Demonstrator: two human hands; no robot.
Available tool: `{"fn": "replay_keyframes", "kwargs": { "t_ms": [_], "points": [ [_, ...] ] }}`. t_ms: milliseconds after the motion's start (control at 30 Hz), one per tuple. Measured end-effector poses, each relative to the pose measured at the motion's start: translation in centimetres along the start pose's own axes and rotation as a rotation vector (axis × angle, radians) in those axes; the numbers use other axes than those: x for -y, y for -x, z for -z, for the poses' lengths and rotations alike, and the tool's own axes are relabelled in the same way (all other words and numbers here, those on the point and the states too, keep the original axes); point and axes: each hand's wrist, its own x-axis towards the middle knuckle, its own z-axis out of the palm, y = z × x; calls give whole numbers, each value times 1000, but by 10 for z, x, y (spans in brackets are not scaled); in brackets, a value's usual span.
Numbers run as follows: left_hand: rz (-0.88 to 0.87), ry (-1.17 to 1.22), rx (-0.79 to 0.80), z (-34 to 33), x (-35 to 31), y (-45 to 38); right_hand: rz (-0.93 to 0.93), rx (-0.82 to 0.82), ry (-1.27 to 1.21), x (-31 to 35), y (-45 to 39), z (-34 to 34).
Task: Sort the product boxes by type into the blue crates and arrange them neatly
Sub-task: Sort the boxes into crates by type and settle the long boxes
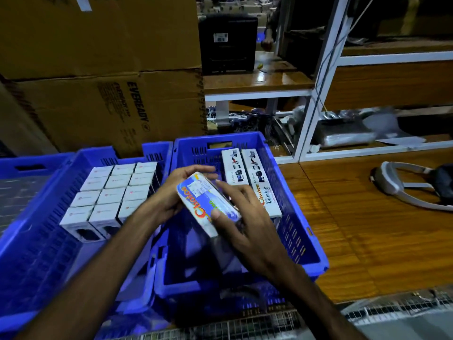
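Head view, looking down: both hands meet over the right-hand blue crate [297, 231] on a single "Choice" box [208, 204], a long white-and-blue carton with orange lettering. It is held in the air above the crate's open middle, tilted, one end toward the camera. The left hand [171, 195] cups it from the far-left side, fingers curled over its upper end. The right hand [245, 217] holds its near-right side, thumb on the printed face and fingers around the edge (motion blur hides the exact finger placement).

Against the crate's right wall two matching "Choice" boxes [255, 177] already lie side by side, lengthwise. The space to their left looks mostly free, though the crate floor is dim and partly hidden by the arms. The left-hand blue crate [29, 253] holds a tidy grid of small white boxes [115, 195], a different type, upright and touching.

By my reading, the step in hand is placing a third "Choice" box with its kind. The next move calls for turning the carton parallel to the two laid ones and lowering it just beside the left one, flush, end aligned.

Behind stand Eveready cartons [117, 111]; a white headset [411, 187] lies on the wooden table [367, 241].
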Motion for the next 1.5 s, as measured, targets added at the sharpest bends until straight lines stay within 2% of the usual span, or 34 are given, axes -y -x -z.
{"fn": "replay_keyframes", "kwargs": {
  "t_ms": [67,167,267,333,400,467,567,633,733,833,867,967,1033,1133,1233,1333,1400,1500],
  "points": [
    [-13,-31,-3,9,9,15,-60,-52,-105,-12,3,-1],
    [-37,131,-79,10,16,29,-133,-162,-176,-20,4,-3],
    [-75,312,7,7,24,42,-189,-258,-208,-20,-3,-3],
    [-134,325,79,7,33,47,-177,-279,-185,-22,-9,-1],
    [-177,231,102,6,41,52,-184,-269,-163,-27,-15,1],
    [-176,73,44,8,47,54,-209,-244,-182,-33,-18,3],
    [-109,-165,87,10,45,64,-176,-134,-251,-42,-10,3],
    [-105,-185,110,16,40,67,-179,-29,-312,-46,-1,6],
    [-180,-74,124,25,33,65,-215,147,-304,-57,12,14],
    [-174,196,93,26,15,61,-195,248,-255,-57,15,19],
    [-189,296,70,33,13,55,-188,260,-261,-54,15,21],
    [-162,459,220,45,-1,44,-138,205,-226,-40,11,21],
    [-135,541,233,53,3,29,-106,154,-196,-33,9,19],
    [-102,685,164,42,1,19,-55,157,-188,-17,7,17],
    [-131,761,155,41,3,6,-89,230,-275,-12,5,18],
    [-176,796,191,40,1,-3,-120,268,-498,-11,0,22],
    [-219,842,171,40,2,-8,-214,229,-661,-12,-4,22],
    [-226,962,104,33,2,-16,-351,219,-739,-11,-13,20]
  ]
}}
